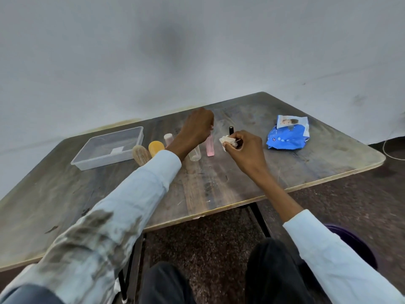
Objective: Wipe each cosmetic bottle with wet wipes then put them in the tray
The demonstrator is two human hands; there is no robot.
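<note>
Table [219,185] against grey wall [153,51]

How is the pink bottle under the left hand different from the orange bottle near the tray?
The pink bottle is slim, and the left hand holds its top; the orange bottle is wider and rounder, and no hand touches it. The pink bottle is farther from the tray; the orange bottle is close beside it. Both are on the table, outside the tray.

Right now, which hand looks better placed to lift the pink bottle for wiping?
Left, probably. The left hand already pinches the top of the pink bottle, while the right hand grips the wet wipe beside it.
</note>
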